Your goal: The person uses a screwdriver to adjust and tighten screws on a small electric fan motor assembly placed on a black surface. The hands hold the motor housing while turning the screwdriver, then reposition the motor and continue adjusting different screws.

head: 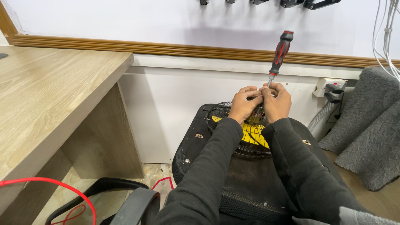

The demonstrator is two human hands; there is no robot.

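Hands meet over the fan [250,137], which lies tilted on the black seat [250,187] of a chair in front of you, close to the white wall [166,116]. The fan is small and round, with a black wire cage and yellow blades showing through the bars; your forearms cover part of its near side. Your left hand [243,104] is curled with its fingers bent in tight against the top of the fan, though what it pinches is hidden. Your right hand [278,102] is closed around the lower shaft of a screwdriver [280,54], whose red and black handle stands free above your knuckles, leaning slightly to the right. The tip is out of sight between your two hands. Both hands touch each other at the fingertips. To your left is a light wooden desk [50,96]; to your right, grey padded cushions [371,125] and a wall socket [329,87] with a plug in it.
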